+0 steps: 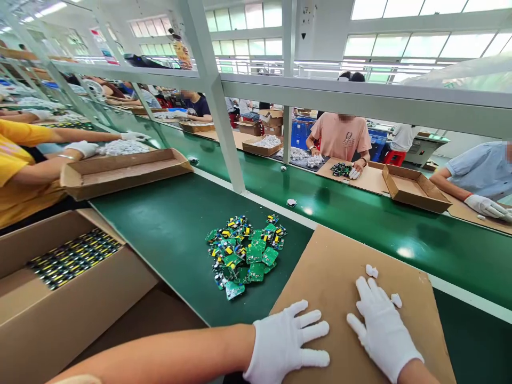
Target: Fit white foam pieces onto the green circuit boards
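My left hand (290, 341), in a white glove, lies flat on a sheet of brown cardboard (332, 277) with its fingers spread. Farther right on the same sheet rests my right hand (382, 328), also gloved, palm down, thumb apart from the other fingers. Just beyond its fingertips is a small white piece (372, 271), and a second white piece (396, 300) lies beside its fingers. Neither hand holds anything that I can see. Left of the cardboard, a heap of green circuit boards (256, 253) with yellow and black parts sits on the dark green table.
A deep cardboard box (76, 304) with rows of boards stands at lower left. A shallow cardboard tray (128, 173) lies near a co-worker in yellow. Beyond a white metal post (224, 106), a green conveyor belt (344, 218) carries a white piece (292, 202). Co-workers sit across it.
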The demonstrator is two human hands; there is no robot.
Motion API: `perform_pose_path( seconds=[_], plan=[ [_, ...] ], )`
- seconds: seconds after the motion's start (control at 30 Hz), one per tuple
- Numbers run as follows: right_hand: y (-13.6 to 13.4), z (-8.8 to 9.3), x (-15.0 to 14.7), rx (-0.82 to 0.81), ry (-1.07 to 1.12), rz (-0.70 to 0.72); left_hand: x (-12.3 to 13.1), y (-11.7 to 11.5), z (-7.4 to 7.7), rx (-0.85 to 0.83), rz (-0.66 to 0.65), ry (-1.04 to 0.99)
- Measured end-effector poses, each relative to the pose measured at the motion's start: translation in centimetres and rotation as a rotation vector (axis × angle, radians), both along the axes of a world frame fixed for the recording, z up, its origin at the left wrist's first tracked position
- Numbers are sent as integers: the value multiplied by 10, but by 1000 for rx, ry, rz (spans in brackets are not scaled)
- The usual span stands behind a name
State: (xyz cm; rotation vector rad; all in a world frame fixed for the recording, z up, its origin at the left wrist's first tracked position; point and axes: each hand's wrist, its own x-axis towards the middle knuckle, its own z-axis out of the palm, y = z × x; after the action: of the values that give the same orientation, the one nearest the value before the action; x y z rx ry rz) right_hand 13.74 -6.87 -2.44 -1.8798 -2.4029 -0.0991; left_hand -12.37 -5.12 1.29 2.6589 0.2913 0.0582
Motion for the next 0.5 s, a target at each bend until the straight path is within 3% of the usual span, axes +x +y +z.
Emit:
perform_pose_path(
  seconds=[0.13,0.17,0.3,0.33,0.43,0.5],
  plan=[
    [-5,-8,-3,-102,20,382,0,0,2,-25,6,13],
    [-4,-8,-2,-107,19,379,0,0,2,-26,11,14],
    [0,-7,0,-20,13,37,1,1,3,3,7,-3],
    [0,-8,-1,-17,22,60,1,0,3,15,4,-7],
    [-2,-14,-4,-91,46,325,1,-1,2,58,12,-2],
    [0,-17,-1,-63,58,276,1,-3,2,83,15,10]
  ],
)
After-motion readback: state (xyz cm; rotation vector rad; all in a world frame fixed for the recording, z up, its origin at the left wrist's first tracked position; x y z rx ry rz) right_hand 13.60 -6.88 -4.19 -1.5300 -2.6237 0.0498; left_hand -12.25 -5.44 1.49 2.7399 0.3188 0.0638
